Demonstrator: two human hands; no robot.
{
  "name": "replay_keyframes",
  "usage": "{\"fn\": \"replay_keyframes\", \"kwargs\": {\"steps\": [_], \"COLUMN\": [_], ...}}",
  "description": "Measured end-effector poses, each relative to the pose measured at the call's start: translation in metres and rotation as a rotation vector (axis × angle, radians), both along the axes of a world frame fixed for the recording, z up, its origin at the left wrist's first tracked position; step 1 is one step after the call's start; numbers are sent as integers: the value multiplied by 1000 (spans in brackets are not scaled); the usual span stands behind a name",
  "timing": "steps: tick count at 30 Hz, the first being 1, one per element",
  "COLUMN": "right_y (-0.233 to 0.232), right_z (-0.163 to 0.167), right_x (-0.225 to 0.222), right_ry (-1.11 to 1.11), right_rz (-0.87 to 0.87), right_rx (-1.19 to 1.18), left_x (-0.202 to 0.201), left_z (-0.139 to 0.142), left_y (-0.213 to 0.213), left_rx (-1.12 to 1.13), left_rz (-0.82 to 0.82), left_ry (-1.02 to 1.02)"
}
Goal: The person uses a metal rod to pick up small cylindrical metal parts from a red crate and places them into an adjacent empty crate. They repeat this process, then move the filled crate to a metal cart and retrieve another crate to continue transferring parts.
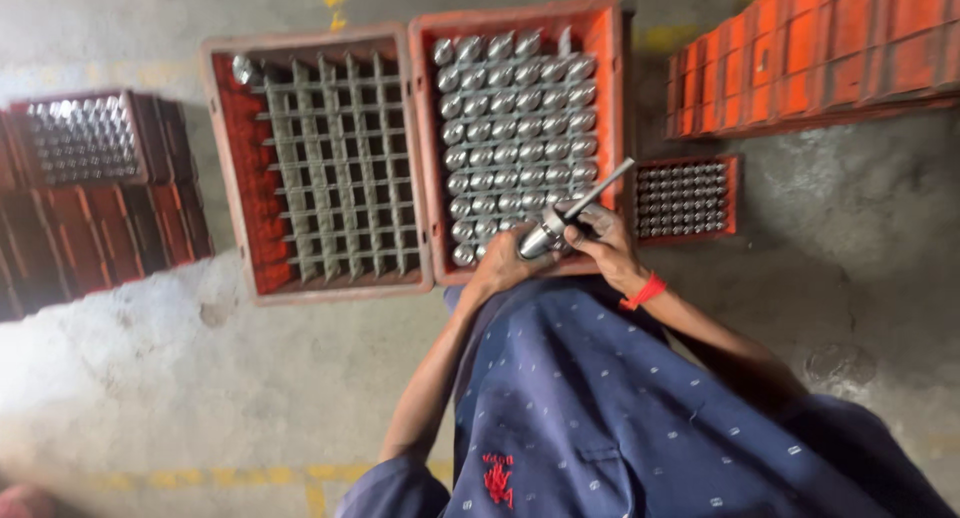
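Note:
My left hand (pixel 503 266) grips a shiny metal cylinder (pixel 540 238) just in front of the right orange crate (pixel 604 68), which is filled with several rows of like metal cylinders. My right hand (pixel 603 240), with a red band at the wrist, holds a thin metal rod tool (pixel 601 190) whose lower end meets the cylinder's top. The left orange crate (pixel 228 168) beside it has a grey grid divider and one metal piece in its far left corner.
Stacked orange crates (pixel 815 48) stand at the upper right, a small crate of cylinders (pixel 685 198) below them. More crates with cylinders (pixel 85 138) stand on the left. The floor is grey concrete with yellow lines. My blue shirt fills the lower frame.

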State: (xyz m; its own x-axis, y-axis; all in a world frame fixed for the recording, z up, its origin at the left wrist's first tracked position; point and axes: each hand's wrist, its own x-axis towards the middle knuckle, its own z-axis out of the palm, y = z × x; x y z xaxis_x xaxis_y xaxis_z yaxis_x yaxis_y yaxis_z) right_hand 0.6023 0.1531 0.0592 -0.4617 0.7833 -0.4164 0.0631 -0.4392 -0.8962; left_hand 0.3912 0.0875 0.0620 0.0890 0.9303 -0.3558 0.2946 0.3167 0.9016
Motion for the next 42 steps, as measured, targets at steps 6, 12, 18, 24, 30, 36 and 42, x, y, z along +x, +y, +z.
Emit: {"fn": "replay_keyframes", "kwargs": {"steps": [6, 12, 18, 24, 30, 36, 42], "right_y": [30, 13, -1, -16, -43, -63, -76], "right_z": [-11, -4, -10, -16, -18, -23, -30], "right_x": [51, 72, 65, 46, -4, -64, -72], "right_ry": [208, 107, 3, 33, -7, -66, 21], "right_rz": [-506, -576, -515, -513, -527, -586, -515], "right_rx": [155, 81, 91, 56, 1, -73, -18], "left_x": [-2, -1, -29, -224, -396, -450, -471], "left_z": [-34, -33, -33, -47, -43, -55, -42], "left_y": [138, 234, 211, 135, 117, 129, 115], "left_rx": [37, 639, 601, 605, 225, 277, 347], "left_rz": [42, 249, 409, 668, 653, 549, 485], "left_ry": [419, 480, 200, 845, 1169, 1231, 1087]}}
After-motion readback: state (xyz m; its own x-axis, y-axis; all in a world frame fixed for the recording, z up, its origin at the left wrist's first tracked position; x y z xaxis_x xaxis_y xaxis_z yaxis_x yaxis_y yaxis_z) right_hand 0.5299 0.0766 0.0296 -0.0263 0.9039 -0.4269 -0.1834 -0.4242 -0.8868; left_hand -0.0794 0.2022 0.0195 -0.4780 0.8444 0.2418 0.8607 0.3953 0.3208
